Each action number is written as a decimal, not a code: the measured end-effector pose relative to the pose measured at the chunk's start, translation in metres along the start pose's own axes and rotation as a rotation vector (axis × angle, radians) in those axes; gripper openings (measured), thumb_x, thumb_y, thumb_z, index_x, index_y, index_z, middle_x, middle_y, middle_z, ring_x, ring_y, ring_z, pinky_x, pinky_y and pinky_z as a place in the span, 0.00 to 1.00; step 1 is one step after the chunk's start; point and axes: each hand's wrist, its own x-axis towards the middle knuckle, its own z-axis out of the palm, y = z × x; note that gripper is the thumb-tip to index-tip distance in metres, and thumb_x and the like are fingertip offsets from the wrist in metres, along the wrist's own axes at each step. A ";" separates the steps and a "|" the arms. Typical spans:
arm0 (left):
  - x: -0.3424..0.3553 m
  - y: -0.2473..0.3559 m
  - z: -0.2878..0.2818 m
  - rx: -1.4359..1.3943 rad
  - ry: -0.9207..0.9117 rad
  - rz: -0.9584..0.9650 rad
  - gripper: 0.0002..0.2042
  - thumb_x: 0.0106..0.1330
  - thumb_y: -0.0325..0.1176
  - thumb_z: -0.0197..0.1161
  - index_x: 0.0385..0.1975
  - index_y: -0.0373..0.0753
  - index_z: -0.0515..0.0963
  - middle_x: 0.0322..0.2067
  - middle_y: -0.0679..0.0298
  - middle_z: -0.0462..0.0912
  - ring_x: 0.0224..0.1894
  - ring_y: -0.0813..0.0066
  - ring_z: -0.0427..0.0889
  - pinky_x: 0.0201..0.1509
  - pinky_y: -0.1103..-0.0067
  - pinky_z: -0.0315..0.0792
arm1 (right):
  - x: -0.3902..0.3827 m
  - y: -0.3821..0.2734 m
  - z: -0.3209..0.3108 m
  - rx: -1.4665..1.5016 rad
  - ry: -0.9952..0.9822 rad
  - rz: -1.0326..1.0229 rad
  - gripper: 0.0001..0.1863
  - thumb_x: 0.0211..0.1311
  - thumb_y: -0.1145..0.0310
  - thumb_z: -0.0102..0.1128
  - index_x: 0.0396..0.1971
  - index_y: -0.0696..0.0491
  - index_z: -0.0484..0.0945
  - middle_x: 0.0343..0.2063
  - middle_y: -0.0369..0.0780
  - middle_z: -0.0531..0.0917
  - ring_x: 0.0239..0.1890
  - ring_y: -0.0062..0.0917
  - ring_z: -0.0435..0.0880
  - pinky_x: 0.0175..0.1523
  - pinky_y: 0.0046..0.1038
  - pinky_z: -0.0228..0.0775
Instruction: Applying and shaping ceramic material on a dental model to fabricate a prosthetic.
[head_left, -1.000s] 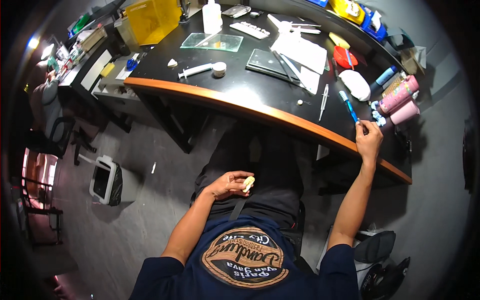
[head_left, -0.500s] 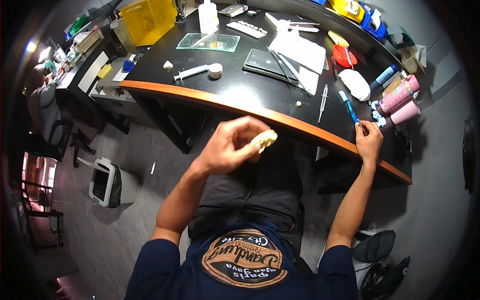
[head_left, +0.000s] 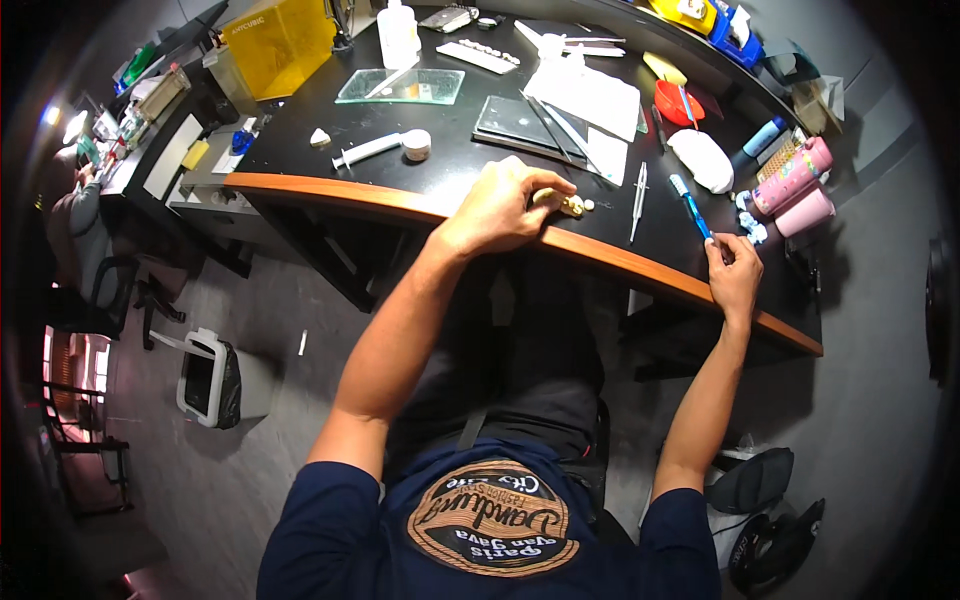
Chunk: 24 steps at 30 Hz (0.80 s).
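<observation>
My left hand (head_left: pixel 505 205) reaches over the wooden front edge of the black desk, its fingers closed round a small, bumpy, pale-yellow piece that looks like a dental model (head_left: pixel 571 205). The fingers cover most of it. Close beside its far end is a small white round bit (head_left: pixel 588 206). At the right, my right hand (head_left: pixel 736 268) rests by the desk edge and grips the lower end of a blue toothbrush (head_left: pixel 688 201), bristle head pointing away from me. A slim metal instrument (head_left: pixel 639 203) lies between the two hands.
A syringe (head_left: pixel 368 150) and a round white jar (head_left: pixel 417 145) lie left of my left hand. Beyond are a dark flat slab (head_left: pixel 515 125), white paper (head_left: pixel 585 100) and a glass plate (head_left: pixel 440 87). Pink cups (head_left: pixel 803 212) and a white lump (head_left: pixel 702 162) are at right.
My left hand has moved forward and right with the yellowish piece, from above my lap to the desk's front edge. My right hand stays on the toothbrush. The view has shifted slightly.
</observation>
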 end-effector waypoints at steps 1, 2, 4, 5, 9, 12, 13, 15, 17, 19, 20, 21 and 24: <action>-0.002 0.001 0.001 -0.002 0.009 0.005 0.12 0.66 0.31 0.68 0.48 0.43 0.88 0.40 0.54 0.90 0.41 0.57 0.88 0.47 0.69 0.79 | -0.001 0.003 0.000 -0.013 -0.010 0.011 0.07 0.61 0.70 0.70 0.35 0.58 0.87 0.25 0.41 0.79 0.27 0.28 0.79 0.35 0.32 0.70; -0.002 0.001 0.001 0.036 0.026 0.033 0.12 0.65 0.32 0.69 0.48 0.42 0.88 0.41 0.54 0.90 0.42 0.56 0.88 0.48 0.70 0.79 | -0.002 0.004 -0.001 -0.013 -0.013 0.019 0.07 0.61 0.70 0.70 0.35 0.58 0.87 0.25 0.41 0.79 0.27 0.28 0.79 0.35 0.32 0.70; -0.004 -0.002 0.006 0.011 0.082 0.045 0.16 0.64 0.33 0.71 0.52 0.40 0.86 0.43 0.54 0.90 0.44 0.56 0.88 0.51 0.70 0.79 | -0.004 0.005 -0.002 0.007 -0.011 0.029 0.07 0.61 0.70 0.70 0.35 0.58 0.87 0.26 0.41 0.79 0.27 0.28 0.79 0.35 0.32 0.70; -0.004 0.000 0.003 0.007 0.086 0.036 0.18 0.64 0.34 0.72 0.53 0.39 0.85 0.44 0.54 0.90 0.45 0.56 0.88 0.51 0.69 0.79 | -0.003 0.004 0.001 0.021 0.004 0.031 0.07 0.61 0.70 0.70 0.35 0.58 0.87 0.26 0.41 0.79 0.27 0.28 0.79 0.35 0.32 0.70; -0.009 -0.002 -0.001 0.091 0.136 0.108 0.20 0.63 0.36 0.74 0.55 0.39 0.84 0.43 0.52 0.90 0.45 0.60 0.88 0.50 0.71 0.79 | -0.007 0.003 -0.002 0.027 0.003 0.053 0.07 0.60 0.70 0.70 0.35 0.58 0.87 0.26 0.41 0.79 0.28 0.28 0.80 0.36 0.32 0.71; -0.017 -0.001 -0.007 -0.037 0.270 0.130 0.17 0.61 0.34 0.75 0.50 0.42 0.87 0.40 0.57 0.89 0.42 0.69 0.86 0.47 0.75 0.77 | -0.009 0.004 -0.002 0.038 -0.018 0.057 0.07 0.60 0.69 0.69 0.35 0.56 0.87 0.27 0.42 0.80 0.29 0.30 0.81 0.36 0.33 0.71; -0.021 -0.002 -0.013 0.024 0.325 0.099 0.16 0.59 0.35 0.75 0.47 0.41 0.87 0.41 0.54 0.89 0.44 0.61 0.87 0.49 0.69 0.79 | -0.011 0.004 -0.002 0.042 -0.003 0.086 0.06 0.59 0.70 0.70 0.34 0.55 0.87 0.27 0.42 0.80 0.29 0.32 0.81 0.36 0.34 0.72; -0.026 -0.012 -0.038 0.281 0.463 0.178 0.13 0.55 0.31 0.73 0.42 0.41 0.88 0.40 0.56 0.89 0.47 0.56 0.85 0.57 0.66 0.75 | -0.009 0.009 -0.003 0.025 -0.015 0.059 0.05 0.59 0.70 0.70 0.33 0.55 0.87 0.27 0.43 0.79 0.29 0.34 0.81 0.36 0.35 0.71; -0.034 -0.025 -0.066 0.658 0.506 0.106 0.17 0.54 0.35 0.73 0.45 0.44 0.86 0.47 0.61 0.87 0.52 0.57 0.80 0.63 0.65 0.67 | -0.007 0.010 -0.002 0.059 0.039 0.000 0.04 0.58 0.74 0.70 0.32 0.57 0.86 0.25 0.41 0.78 0.27 0.29 0.78 0.34 0.31 0.70; -0.041 -0.045 -0.090 0.830 0.470 0.007 0.18 0.54 0.35 0.74 0.46 0.47 0.87 0.47 0.63 0.86 0.53 0.59 0.79 0.68 0.59 0.59 | -0.002 0.003 -0.003 0.054 0.016 0.042 0.04 0.59 0.74 0.70 0.33 0.57 0.86 0.26 0.40 0.79 0.28 0.28 0.79 0.35 0.31 0.70; -0.040 -0.049 -0.097 0.829 0.418 -0.005 0.18 0.53 0.36 0.75 0.46 0.47 0.87 0.46 0.64 0.87 0.54 0.61 0.79 0.69 0.58 0.57 | -0.002 0.007 -0.003 0.070 0.025 0.052 0.04 0.59 0.74 0.70 0.33 0.57 0.86 0.26 0.40 0.79 0.28 0.28 0.80 0.35 0.30 0.71; -0.040 -0.055 -0.100 0.827 0.367 -0.020 0.18 0.53 0.36 0.75 0.46 0.48 0.87 0.45 0.65 0.87 0.54 0.62 0.79 0.69 0.57 0.56 | -0.003 0.011 -0.003 0.086 0.032 0.059 0.04 0.59 0.74 0.70 0.33 0.57 0.86 0.27 0.40 0.79 0.29 0.28 0.80 0.36 0.30 0.71; -0.033 -0.062 -0.100 0.815 0.342 -0.044 0.17 0.54 0.36 0.76 0.45 0.49 0.88 0.43 0.67 0.88 0.54 0.64 0.80 0.67 0.55 0.56 | -0.003 0.009 -0.004 0.101 0.024 0.094 0.04 0.59 0.73 0.70 0.33 0.56 0.86 0.27 0.40 0.79 0.30 0.30 0.81 0.36 0.32 0.72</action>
